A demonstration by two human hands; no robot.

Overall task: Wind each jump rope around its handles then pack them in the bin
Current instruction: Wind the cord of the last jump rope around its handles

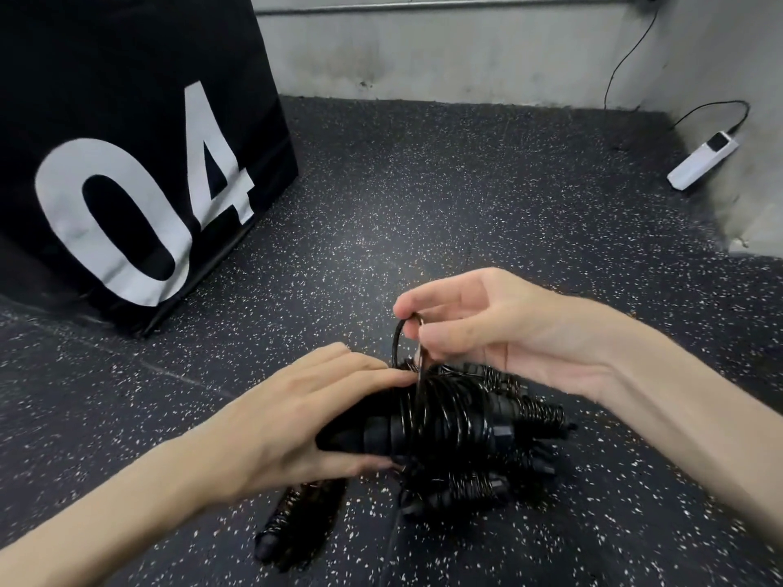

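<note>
Head view, looking down at a speckled black rubber floor point(423, 184). The left hand point(296, 413) grips a pair of black handles point(381, 438) held side by side above the floor, thumb under them on the near side and fingers curled over the far side; the butt ends of the handles are buried in the palm and cannot be seen. Thin black rope point(440, 406) is coiled many times around the handles' middle. The right hand point(487, 328) pinches a short loop of that rope between thumb and forefinger, just above the coils — the loop's lower end vanishes into the winding.

Beneath and to the right lie more wound jump ropes point(466, 485) on the floor, a dark tangle where single handles are hard to separate; springy wire coils show at their ends. Another handle point(279, 527) lies near-left, blurred, partly under the left forearm.

Far left stands a black box point(140, 154) marked "04", its top and left side cut off by the frame. Far right, a white power strip point(703, 161) lies on the floor by the grey wall point(466, 48).
</note>
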